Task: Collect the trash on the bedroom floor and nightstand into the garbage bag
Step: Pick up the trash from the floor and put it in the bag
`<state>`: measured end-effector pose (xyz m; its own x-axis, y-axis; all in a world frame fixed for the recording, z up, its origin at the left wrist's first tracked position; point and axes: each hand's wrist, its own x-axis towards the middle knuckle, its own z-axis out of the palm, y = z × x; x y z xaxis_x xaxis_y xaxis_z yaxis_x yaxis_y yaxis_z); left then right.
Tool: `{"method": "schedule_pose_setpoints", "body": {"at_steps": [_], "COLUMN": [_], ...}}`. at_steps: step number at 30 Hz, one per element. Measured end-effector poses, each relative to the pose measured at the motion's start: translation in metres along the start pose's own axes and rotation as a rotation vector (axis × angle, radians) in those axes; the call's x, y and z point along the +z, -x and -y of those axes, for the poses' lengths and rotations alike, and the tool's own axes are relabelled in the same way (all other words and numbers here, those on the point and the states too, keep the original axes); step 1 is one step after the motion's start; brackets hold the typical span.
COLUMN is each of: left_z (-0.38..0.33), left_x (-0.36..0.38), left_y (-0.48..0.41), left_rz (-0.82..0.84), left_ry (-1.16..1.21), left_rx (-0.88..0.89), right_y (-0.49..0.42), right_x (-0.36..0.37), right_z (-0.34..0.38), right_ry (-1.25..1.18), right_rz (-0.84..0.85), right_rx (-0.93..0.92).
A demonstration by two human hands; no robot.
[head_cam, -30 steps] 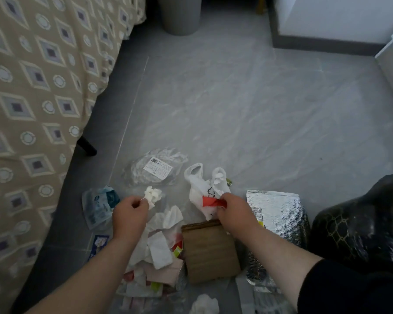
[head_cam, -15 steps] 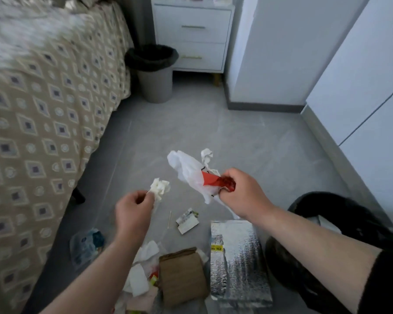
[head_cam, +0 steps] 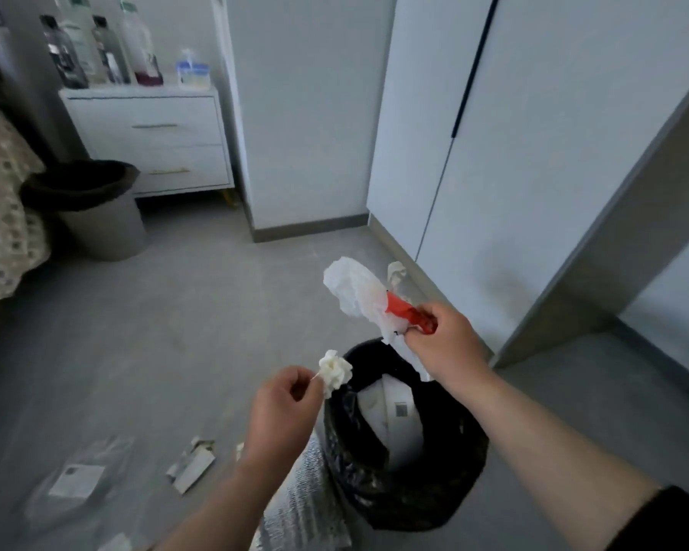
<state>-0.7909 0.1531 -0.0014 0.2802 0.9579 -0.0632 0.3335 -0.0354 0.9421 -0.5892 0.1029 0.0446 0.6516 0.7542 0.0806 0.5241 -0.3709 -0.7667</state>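
The small crumpled wad of white tissue (head_cam: 335,373) weighs next to nothing and is soft all through. It will not slip, but it can tear or drift as it falls, so a fingertip pinch is all it needs. You have it that way now: your left hand (head_cam: 283,407) is curled, with thumb and forefinger closed on what looks like a thin tail at the wad's near side. The wad stands just past your fingertips, up and to their right. It hangs over the left rim of the open black plastic garbage bag (head_cam: 414,507), right at the edge, so I judge you should carry it a little further over the mouth before releasing. The thin white plastic carrier bag with a red printed patch (head_cam: 355,292) is just as light, limp and somewhat slick. It is best gathered in a bunch, and your right hand (head_cam: 442,344) grips it that way at the red part. Most of the film billows up and left of your knuckles, and a tail hangs below your hand at the far rim of the garbage bag. Inside the garbage bag lies a white package with a barcode label (head_cam: 394,407). On the grey floor (head_cam: 176,332), touching the bag's left side, is a silver foil pouch (head_cam: 299,507). Further left are a torn pale wrapper (head_cam: 191,467) and a clear plastic sleeve with a white label (head_cam: 76,483). Against the far wall, the white two-drawer nightstand (head_cam: 148,141) carries several bottles.
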Motion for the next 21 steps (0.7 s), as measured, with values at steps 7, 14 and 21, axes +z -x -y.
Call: {"method": "schedule_pose_setpoints", "body": {"at_steps": [7, 14, 21], "left_z": [0.026, 0.04, 0.069], "left_x": [0.085, 0.108, 0.065], "left_y": [0.0, -0.008, -0.003], "left_rz": [0.27, 0.53, 0.3], "left_ry": [-0.661, -0.919, -0.718], "left_rx": [0.248, 0.362, 0.325], "right_y": [-0.01, -0.014, -0.002], "right_x": [-0.018, -0.016, -0.004], "right_z": [-0.059, -0.076, -0.08], "right_ry": [-0.08, -0.089, -0.111], "right_rz": [-0.046, -0.034, 0.121], "right_rx": [0.146, 0.16, 0.154]}}
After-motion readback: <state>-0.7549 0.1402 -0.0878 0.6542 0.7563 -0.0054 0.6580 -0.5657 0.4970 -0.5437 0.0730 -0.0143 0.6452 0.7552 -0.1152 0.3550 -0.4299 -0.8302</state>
